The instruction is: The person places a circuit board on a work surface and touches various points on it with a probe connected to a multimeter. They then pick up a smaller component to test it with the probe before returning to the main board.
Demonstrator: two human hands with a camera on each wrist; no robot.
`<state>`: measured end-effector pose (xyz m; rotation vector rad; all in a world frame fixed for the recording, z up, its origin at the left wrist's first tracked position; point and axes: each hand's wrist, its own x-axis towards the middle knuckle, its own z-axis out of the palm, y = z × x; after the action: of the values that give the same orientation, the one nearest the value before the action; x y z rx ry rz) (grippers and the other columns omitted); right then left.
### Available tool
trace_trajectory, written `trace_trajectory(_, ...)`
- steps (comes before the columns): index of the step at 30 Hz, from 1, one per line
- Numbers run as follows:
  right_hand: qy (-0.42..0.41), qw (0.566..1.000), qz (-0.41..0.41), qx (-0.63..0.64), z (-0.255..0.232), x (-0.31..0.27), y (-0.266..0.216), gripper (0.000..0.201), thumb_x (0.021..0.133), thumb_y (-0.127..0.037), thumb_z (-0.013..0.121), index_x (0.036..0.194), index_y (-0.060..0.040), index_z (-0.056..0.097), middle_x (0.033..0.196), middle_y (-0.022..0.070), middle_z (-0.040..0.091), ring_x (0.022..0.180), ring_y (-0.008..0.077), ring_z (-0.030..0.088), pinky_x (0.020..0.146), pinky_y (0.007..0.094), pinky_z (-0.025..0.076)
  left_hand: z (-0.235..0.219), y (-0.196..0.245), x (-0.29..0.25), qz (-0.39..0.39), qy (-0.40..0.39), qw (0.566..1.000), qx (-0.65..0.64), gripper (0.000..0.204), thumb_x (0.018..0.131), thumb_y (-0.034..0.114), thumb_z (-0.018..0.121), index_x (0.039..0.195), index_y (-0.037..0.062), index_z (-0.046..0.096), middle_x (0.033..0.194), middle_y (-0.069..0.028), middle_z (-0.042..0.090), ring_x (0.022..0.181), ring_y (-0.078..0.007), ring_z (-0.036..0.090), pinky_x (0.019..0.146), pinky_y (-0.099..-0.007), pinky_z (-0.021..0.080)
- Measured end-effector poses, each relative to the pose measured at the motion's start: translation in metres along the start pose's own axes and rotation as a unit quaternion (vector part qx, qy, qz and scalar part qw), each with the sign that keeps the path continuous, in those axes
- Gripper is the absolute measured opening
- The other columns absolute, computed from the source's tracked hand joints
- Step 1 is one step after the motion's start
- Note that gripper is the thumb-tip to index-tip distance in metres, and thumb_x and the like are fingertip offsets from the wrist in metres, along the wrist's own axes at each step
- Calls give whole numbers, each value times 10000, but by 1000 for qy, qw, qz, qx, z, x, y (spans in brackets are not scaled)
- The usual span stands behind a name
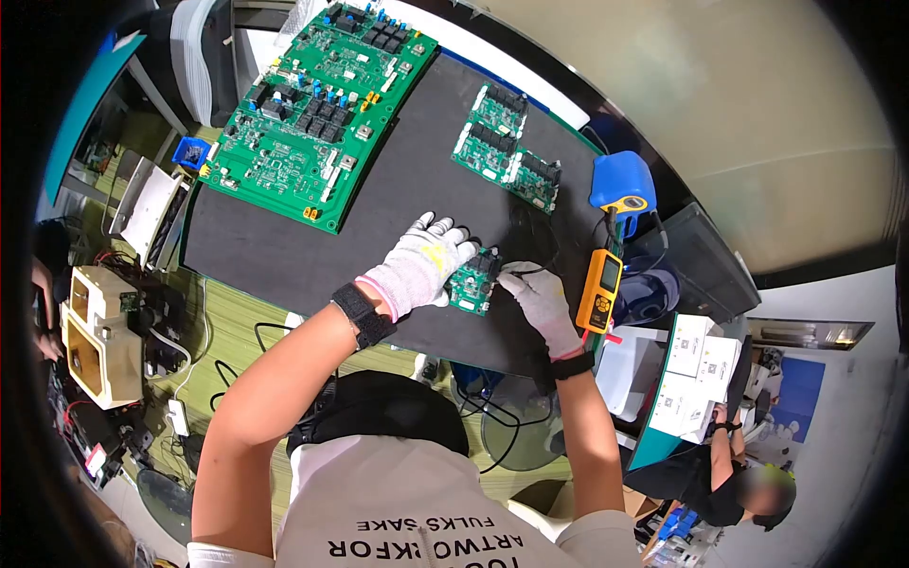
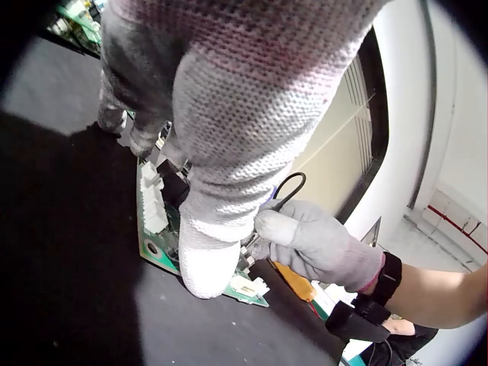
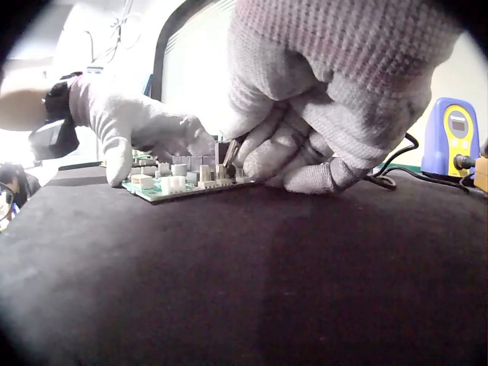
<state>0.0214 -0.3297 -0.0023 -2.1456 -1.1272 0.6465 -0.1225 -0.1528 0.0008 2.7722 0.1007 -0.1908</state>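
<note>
A small green circuit board (image 1: 471, 284) lies flat on the black mat near its front edge. My gloved left hand (image 1: 421, 265) holds it, thumb at one edge and fingers over the far side. From the right, my gloved right hand (image 1: 544, 308) pinches the end of a black cable (image 2: 303, 181). In the right wrist view a small dark plug (image 3: 232, 152) shows at those fingertips, right at the board's connectors; the fingers hide much of it. White connectors (image 2: 152, 202) line one edge of the board.
Two large green boards (image 1: 275, 161) lie on the mat (image 1: 417, 161) at left. Several small boards (image 1: 492, 137) sit at the back. A blue soldering station (image 1: 622, 180) and a yellow meter (image 1: 599, 289) stand at right. Another person (image 1: 734, 483) works beyond white boxes (image 1: 696, 364).
</note>
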Motion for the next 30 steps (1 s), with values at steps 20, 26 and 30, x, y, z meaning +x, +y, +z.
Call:
trace_trajectory(20,13,997,16,76,4,-2,-1,182,809,-171,642,825,9,668,898,99,661,757,198,631,640,284,482,0,0,3,-15,-33,999,16,843,592,345,788,1316,155,399,1333,-77,424,1277,-294,370,1094,-452,228)
trace_trajectory(26,9,998,16,63,3,-1,-2,187,805,-179,648,842,4,666,889,106,663,768,221,635,658,300,488,2,0,4,-13,-27,1000,8,845,586,334,794,1313,156,402,1330,-75,427,1280,-293,366,1089,-454,235)
trace_trajectory(30,20,1000,-15,7,5,0,2,203,802,-195,650,830,6,663,879,117,665,796,243,637,688,314,493,2,-1,4,-8,-23,1000,4,835,575,325,798,1298,158,415,1315,-74,436,1273,-292,372,1081,-458,249)
